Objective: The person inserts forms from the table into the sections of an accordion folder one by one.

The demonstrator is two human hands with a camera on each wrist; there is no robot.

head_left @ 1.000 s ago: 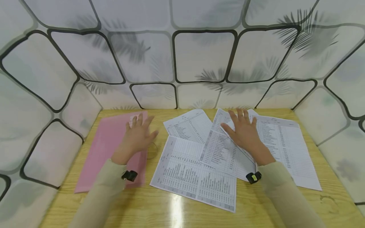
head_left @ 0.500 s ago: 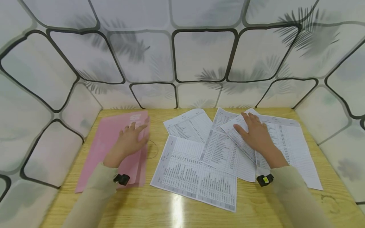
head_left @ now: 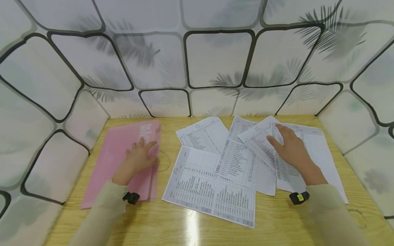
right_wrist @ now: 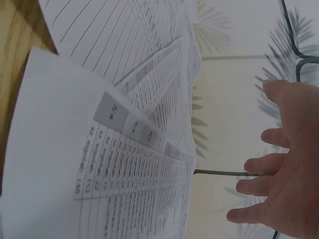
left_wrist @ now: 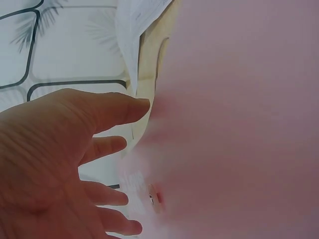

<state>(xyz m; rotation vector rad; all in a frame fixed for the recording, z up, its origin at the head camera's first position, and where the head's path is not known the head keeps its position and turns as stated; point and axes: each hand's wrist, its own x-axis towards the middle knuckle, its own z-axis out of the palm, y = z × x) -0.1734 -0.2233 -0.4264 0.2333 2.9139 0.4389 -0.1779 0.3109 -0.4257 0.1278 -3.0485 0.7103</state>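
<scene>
My left hand point(head_left: 135, 163) is over a pink folder point(head_left: 112, 153) at the left, its fingers spread and holding nothing. In the left wrist view the folder's surface point(left_wrist: 239, 124) fills the right side, beside the thumb and fingers. My right hand point(head_left: 293, 150) hovers at the rightmost printed sheet point(head_left: 324, 164), fingers extended. A tilted printed sheet point(head_left: 257, 136) lies just left of that hand, partly under the rightmost sheet. The right wrist view has the fingers apart from the printed pages point(right_wrist: 134, 169). Whether either palm touches anything is hard to tell.
More printed sheets overlap in the middle: one at the back point(head_left: 204, 136), one in front point(head_left: 212, 188) and one slanted point(head_left: 243, 160). A thin cord loop point(head_left: 167, 160) sticks out from the folder. A patterned wall point(head_left: 215, 61) encloses the wooden table point(head_left: 160, 225) behind and at both sides.
My right hand has moved right, from above the slanted middle sheet to the rightmost one. My left hand has drawn slightly left and nearer, uncovering lettering on the folder. The sheets look unmoved.
</scene>
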